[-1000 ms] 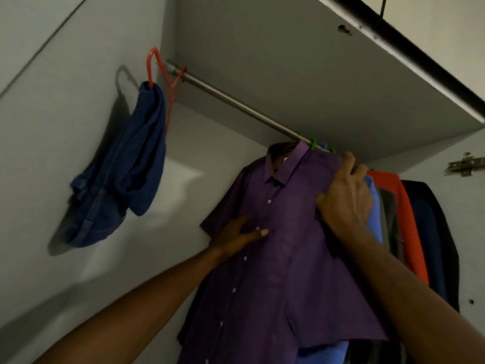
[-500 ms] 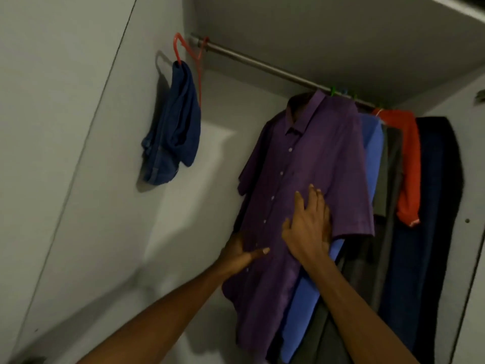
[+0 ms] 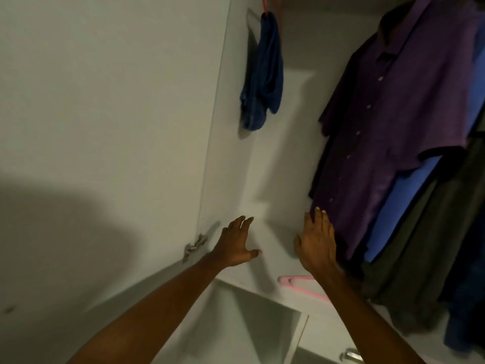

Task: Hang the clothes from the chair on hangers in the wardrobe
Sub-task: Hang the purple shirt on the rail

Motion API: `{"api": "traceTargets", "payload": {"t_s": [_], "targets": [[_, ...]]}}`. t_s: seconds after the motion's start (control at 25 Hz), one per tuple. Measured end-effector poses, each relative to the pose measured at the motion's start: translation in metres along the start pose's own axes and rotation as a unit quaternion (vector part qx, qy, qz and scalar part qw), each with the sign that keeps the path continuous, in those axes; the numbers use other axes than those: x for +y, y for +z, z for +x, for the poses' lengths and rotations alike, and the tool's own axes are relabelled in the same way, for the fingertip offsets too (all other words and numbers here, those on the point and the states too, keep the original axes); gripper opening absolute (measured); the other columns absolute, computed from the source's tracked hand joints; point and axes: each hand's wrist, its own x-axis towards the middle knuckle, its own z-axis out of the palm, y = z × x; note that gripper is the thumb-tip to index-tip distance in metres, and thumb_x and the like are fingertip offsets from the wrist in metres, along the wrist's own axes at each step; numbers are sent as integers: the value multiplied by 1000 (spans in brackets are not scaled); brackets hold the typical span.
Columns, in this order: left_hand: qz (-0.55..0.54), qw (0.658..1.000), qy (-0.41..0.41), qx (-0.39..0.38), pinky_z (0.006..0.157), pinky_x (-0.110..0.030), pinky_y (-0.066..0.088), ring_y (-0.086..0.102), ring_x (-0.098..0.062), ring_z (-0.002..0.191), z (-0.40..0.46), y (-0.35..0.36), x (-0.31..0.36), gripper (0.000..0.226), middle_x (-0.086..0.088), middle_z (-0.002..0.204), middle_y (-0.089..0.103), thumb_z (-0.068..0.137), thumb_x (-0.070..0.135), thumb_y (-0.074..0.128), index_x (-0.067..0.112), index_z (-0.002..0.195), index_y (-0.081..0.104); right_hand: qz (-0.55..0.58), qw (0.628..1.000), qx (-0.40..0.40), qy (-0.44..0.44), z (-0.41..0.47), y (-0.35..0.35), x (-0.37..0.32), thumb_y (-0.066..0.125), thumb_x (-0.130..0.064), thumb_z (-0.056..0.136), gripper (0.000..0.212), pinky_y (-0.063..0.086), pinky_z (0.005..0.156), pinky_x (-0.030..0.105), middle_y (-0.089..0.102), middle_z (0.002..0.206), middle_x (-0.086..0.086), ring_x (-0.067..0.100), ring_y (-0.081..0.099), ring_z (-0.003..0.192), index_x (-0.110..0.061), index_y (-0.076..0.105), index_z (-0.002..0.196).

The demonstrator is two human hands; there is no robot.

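A purple short-sleeved shirt (image 3: pixel 388 114) hangs in the wardrobe at the upper right, in front of a blue garment (image 3: pixel 409 200) and several darker clothes (image 3: pixel 430 245). Dark blue jeans (image 3: pixel 262 72) hang on a red hanger (image 3: pixel 266 3) at the top centre. A pink hanger (image 3: pixel 301 283) lies on the wardrobe floor below my hands. My left hand (image 3: pixel 236 245) is spread and holds nothing, in front of the wardrobe's back wall. My right hand (image 3: pixel 316 240) is flat with straight fingers, just left of the purple shirt's lower hem; whether it touches the cloth is unclear.
The open wardrobe door (image 3: pixel 105 127) fills the left side, with a metal hinge (image 3: pixel 194 246) near my left hand. Below the hanging section is a shelf edge (image 3: pixel 262 287), an open compartment (image 3: pixel 249 324) and a drawer with a metal handle (image 3: pixel 349 354).
Both hands have come off the purple shirt and dropped lower and left. The view has tilted down, bringing the wardrobe floor and pink hanger into sight.
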Motion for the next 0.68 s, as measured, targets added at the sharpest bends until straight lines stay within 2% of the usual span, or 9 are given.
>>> {"api": "traceTargets", "payload": {"t_s": [0.16,0.28,0.36,0.52,0.68], "targets": [[39,999,-33,-1,125,-44,8,6,-27,157,-116,-14,-45,107,-7,169,9,83,60,72,23,163,10,67,997,-47,-5,-86,15,-78,60,-46,97,80,29,120,55,28,162,28,45,26,150,-1,32,157],[100,992,-52,-64,125,-51,10,0,-31,156,-210,-21,-70,113,-11,169,2,84,59,70,18,163,1,114,987,-111,-29,-160,31,-130,60,-46,98,89,22,122,53,6,168,26,45,9,155,-5,15,162],[133,985,-62,-91,125,-53,13,3,-35,156,-275,-24,-86,113,-14,169,5,84,57,70,16,163,1,132,978,-159,-37,-211,33,-167,57,-50,99,89,21,124,53,0,169,25,44,5,156,-6,13,163],[148,980,-98,-91,121,-56,23,15,-35,154,-393,-37,-104,107,-17,166,17,82,53,69,14,162,11,159,967,-178,-91,-295,17,-232,51,-54,100,86,25,122,52,8,168,26,44,11,155,-4,18,162],[122,983,-120,-64,121,-51,29,22,-33,151,-493,-61,-118,100,-15,163,25,80,42,70,14,160,16,208,946,-181,-173,-361,-8,-304,59,-45,98,81,32,118,54,19,166,26,44,22,152,-2,27,159]]}}
